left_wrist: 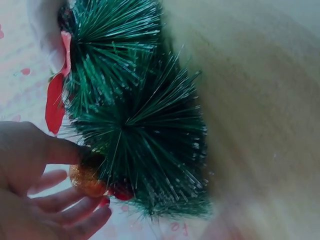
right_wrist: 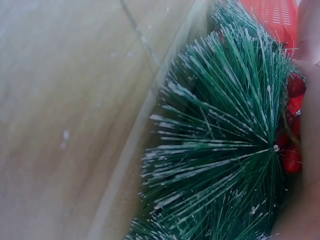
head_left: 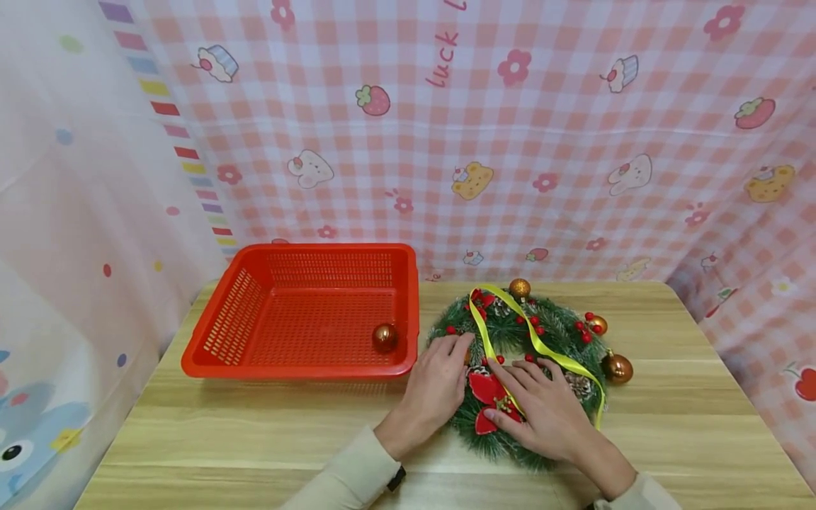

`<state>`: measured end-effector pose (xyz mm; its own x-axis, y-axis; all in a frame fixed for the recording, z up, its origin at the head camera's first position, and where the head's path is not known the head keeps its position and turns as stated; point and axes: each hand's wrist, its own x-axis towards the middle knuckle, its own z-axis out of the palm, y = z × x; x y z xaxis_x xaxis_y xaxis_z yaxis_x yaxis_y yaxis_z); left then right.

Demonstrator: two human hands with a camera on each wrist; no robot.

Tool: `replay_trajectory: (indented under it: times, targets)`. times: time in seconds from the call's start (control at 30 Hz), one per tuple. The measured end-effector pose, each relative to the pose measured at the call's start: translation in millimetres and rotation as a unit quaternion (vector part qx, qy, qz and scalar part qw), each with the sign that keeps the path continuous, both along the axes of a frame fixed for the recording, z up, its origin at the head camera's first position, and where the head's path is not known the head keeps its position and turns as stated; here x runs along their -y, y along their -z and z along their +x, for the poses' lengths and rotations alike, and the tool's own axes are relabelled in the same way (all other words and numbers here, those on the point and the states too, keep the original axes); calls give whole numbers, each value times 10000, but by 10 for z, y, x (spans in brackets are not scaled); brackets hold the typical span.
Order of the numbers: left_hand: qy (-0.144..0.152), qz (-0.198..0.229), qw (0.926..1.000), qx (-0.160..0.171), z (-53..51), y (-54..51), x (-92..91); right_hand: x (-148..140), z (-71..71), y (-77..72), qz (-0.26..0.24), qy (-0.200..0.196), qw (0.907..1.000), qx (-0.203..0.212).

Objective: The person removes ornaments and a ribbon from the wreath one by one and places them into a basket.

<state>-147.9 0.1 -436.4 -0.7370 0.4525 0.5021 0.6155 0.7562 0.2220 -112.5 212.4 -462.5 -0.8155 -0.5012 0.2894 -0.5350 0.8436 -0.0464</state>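
A green wreath (head_left: 491,445) with red berries and pine cones lies on the table. My left hand (head_left: 435,386) is at its left side; in the left wrist view its thumb and fingers hold a glittery orange ball (left_wrist: 86,181) beside red berries. My right hand (head_left: 550,414) rests on the wreath's front part with fingers spread, the thumb touching a red flower (head_left: 484,388). A yellow ribbon (head_left: 572,366) loops over the wreath and passes under the right hand. Green needles (right_wrist: 225,145) fill much of the right wrist view; the fingertips are hidden there.
A red plastic basket (head_left: 299,370) stands left of the wreath, with one shiny copper ball (head_left: 384,338) in its right part. More ornament balls sit along the wreath's outer edge, including a shiny one (head_left: 617,367) at the right. A checked cloth (head_left: 414,163) hangs behind the wooden table (head_left: 701,418).
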Motion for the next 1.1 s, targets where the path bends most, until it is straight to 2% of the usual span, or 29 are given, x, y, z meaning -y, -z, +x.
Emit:
replay_trajectory:
  times: [0.1, 0.23, 0.4, 0.6, 0.8, 1.0, 1.1]
  targets:
    - [-118, 81, 9998, -166, -9, 12, -19, 1, -2, -8, 23, 9, 10000, 15]
    - [-198, 172, 9995, -194, -23, 10, -34, 3, -5, -19, 43, 23, 10000, 44]
    - [-15, 352, 9994, -47, -40, -6, -34, 7, -5, -21, 69, 47, 9999, 73]
    - [245, 811, 9948, 567, -41, -17, -29, 7, -2, -8, 86, 61, 9999, 103]
    - [340, 946, 9900, 985, -61, -38, -23, 1, -3, -7, 73, 74, 9999, 109]
    - [486, 1302, 9737, 1804, -99, -57, -17, 2, -2, -10, 73, 69, 9999, 126]
    - [493, 1263, 9711, 1964, -106, -60, -20, -2, 0, -17, 81, 86, 9998, 148]
